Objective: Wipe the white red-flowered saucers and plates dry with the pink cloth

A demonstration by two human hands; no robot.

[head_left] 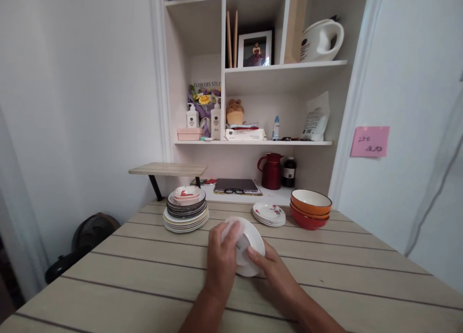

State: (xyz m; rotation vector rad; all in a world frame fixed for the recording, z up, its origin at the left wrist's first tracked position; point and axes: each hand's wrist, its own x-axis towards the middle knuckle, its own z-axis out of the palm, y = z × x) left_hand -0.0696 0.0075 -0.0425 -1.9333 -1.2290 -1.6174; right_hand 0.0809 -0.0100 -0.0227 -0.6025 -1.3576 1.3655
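A white plate [249, 270] is held tilted above the table, with its underside and foot ring towards me. My right hand [269, 260] grips its right edge, thumb lying across the underside. Bunched under the fingers of my left hand [221, 251] is a pale, thin cloth [234, 229], pressed against the plate's upper left part. Motion blurs those fingertips and the cloth a little, so I cannot tell whether it is fabric or tissue. Beyond my hands lies a short stack of small white plates [269, 213] with red flowers.
At the left stands a stack of plates [186, 222] topped by small dishes [187, 193]. Orange and red bowls [311, 210] are stacked at the right. Behind the slatted table [162, 275], a shelf unit holds a red jug [272, 171], a dark bottle [289, 171] and a laptop [236, 185].
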